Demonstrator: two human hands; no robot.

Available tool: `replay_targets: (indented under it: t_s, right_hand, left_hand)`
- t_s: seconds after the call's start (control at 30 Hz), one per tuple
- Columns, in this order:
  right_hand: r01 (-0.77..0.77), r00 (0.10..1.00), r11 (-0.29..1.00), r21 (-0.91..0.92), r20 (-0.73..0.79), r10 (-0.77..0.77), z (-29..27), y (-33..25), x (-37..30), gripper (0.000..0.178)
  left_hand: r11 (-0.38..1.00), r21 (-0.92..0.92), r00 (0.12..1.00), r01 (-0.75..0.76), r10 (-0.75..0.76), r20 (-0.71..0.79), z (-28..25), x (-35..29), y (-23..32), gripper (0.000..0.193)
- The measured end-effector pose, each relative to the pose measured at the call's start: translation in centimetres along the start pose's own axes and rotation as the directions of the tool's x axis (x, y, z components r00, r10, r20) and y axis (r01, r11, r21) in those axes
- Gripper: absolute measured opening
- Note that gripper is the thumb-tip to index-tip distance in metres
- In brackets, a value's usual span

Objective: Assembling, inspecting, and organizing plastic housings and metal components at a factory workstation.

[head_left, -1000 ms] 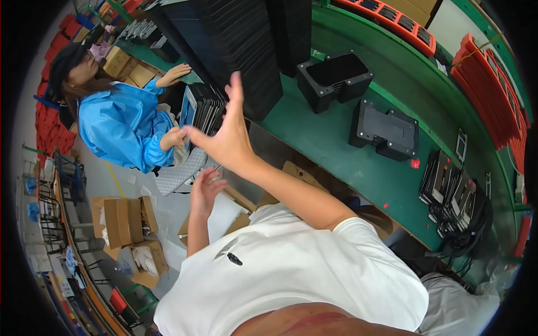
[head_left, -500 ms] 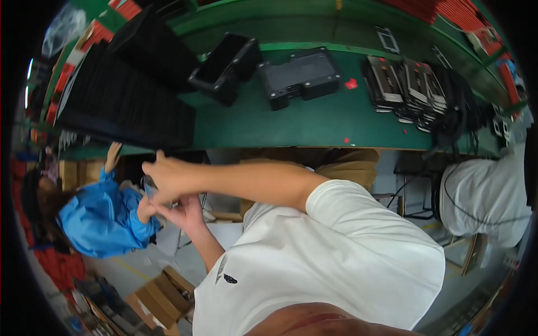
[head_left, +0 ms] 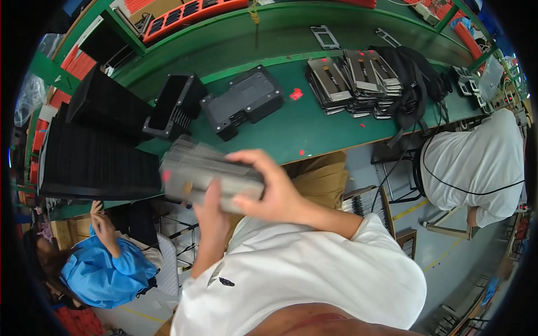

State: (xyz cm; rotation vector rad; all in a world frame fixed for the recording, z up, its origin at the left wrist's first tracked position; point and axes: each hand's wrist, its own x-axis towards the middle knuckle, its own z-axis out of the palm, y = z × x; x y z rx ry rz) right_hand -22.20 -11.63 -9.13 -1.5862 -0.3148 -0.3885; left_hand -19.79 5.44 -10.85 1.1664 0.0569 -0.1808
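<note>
Both of my hands are closed on a stack of flat grey panels, blurred by motion, held over the bench's front edge. My right hand grips its right end, thumb on the near face and fingers over the top. From below, my left hand clasps the near side with its thumb up across the face. A red mark shows near the stack's left end. On the bench behind it lie a dark grey block-shaped fixture and a black open-topped fixture.
Piles of similar panels lie on the green bench, beside a black backpack. Tall stacks of black trays stand at the left. A person in blue sits at left; another in white sits at right.
My hands have come right, away from the co-worker in blue, whose hand was close to mine. A stack of panels now shows plainly in them. The view has shifted toward the right.
</note>
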Motion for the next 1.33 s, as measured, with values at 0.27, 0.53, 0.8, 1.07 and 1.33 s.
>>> replay_targets:
  t_s: [0.27, 0.53, 0.8, 1.07, 1.33]
  right_hand:
    - [-0.212, 0.681, 0.845, 0.491, -0.546, 0.488, -11.0, 0.5, 4.8, 0.065]
    - [-0.202, 0.606, 0.925, 0.322, -0.701, 0.376, -17.5, 3.1, 7.4, 0.074]
    - [-0.528, 0.699, 0.779, -0.338, -0.694, 0.172, -20.7, 4.0, 6.0, 0.059]
    - [-0.071, 0.888, 0.355, -0.932, -0.222, -0.404, -24.6, 4.4, 11.6, 0.054]
    - [-0.357, 0.767, 0.323, -0.876, -0.078, 0.637, -27.5, 9.7, 24.3, 0.08]
  left_hand:
    - [0.888, 0.386, 0.709, 0.249, -0.439, 0.552, 18.3, 15.4, -1.2, 0.038]
    - [0.787, 0.51, 0.634, 0.347, -0.598, 0.49, 26.8, 22.7, -4.7, 0.05]
    - [0.587, 0.806, 0.773, -0.069, -0.479, 0.415, 27.6, 24.1, -9.1, 0.084]
    - [0.881, 0.473, 0.881, -0.021, -0.207, 0.425, 28.4, 20.2, -14.1, 0.113]
    - [0.823, 0.508, 0.833, -0.254, -0.081, 0.548, 25.4, 15.0, -12.5, 0.118]
